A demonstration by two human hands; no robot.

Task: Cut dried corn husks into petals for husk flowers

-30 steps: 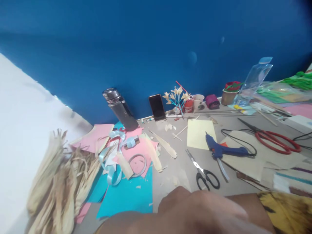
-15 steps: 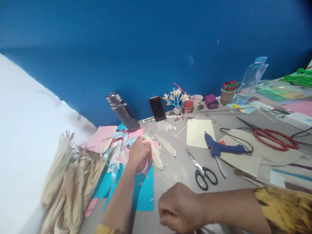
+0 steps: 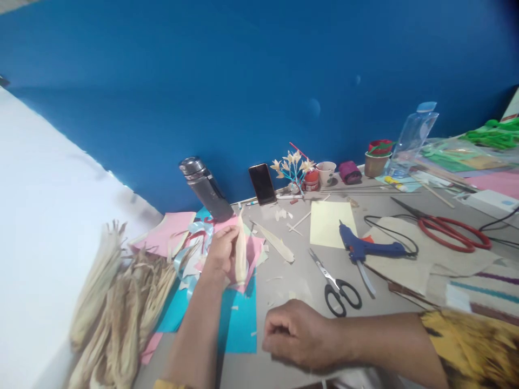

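Between the fingertips of my left hand (image 3: 222, 249) is a pale strip of corn husk (image 3: 240, 254), held upright over the pink and blue paper (image 3: 242, 324). A second husk strip (image 3: 275, 242) lies flat on the table to its right. My right hand (image 3: 298, 334) is curled into a fist near the table's front edge, and whatever is inside its fingers is hidden. Small scissors with black handles (image 3: 335, 286) lie just beyond it. Further back are a blue glue gun (image 3: 371, 247) and a pale yellow paper square (image 3: 331, 222).
Bundles of dried husks (image 3: 121, 313) lie at the left. Along the back wall stand a dark flask (image 3: 206, 189), a phone (image 3: 261, 185), husk flowers (image 3: 292, 166), a paper cup (image 3: 326, 174) and a clear bottle (image 3: 413, 140). Large red-handled scissors (image 3: 452, 232) lie at the right.
My left hand has picked up the husk strip from among the papers and raised it, pulling slightly left. My right fist stays almost in place.
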